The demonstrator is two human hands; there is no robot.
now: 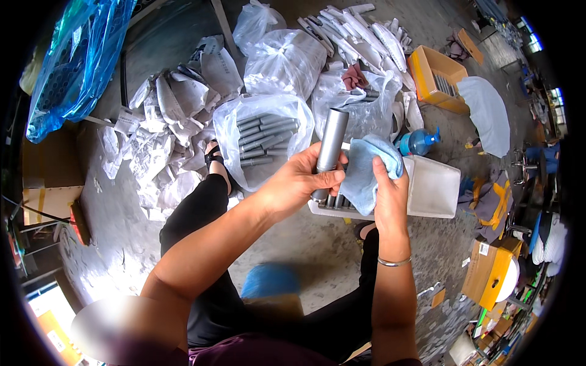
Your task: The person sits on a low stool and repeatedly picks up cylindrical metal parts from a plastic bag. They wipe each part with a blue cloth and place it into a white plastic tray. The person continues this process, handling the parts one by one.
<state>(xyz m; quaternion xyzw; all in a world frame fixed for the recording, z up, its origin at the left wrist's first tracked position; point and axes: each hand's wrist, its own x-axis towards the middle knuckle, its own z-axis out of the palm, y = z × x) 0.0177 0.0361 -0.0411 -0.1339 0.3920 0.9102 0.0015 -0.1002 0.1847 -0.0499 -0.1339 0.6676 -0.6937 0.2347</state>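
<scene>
My left hand (294,186) is wrapped round a grey metal tube (333,134), which stands nearly upright with its top tilted slightly right. Just to its right, my right hand (392,201) grips a light blue cloth (365,174) with the thumb on top. A short, thin white piece shows between tube and cloth; what it belongs to is hidden. Below both hands, a white plastic tray (434,186) holds several dark tubes, partly covered by the cloth and fingers. More grey tubes (262,137) lie stacked in an open clear plastic bag (227,131) beyond my left hand.
Crumpled paper (165,131) is heaped at the left. Full plastic bags (284,61) and paper-wrapped rolls (360,30) lie farther back. A blue bottle with a pump (416,143) stands behind the tray, near a cardboard box (436,73) of parts. Blue plastic wrapping (76,67) hangs at upper left.
</scene>
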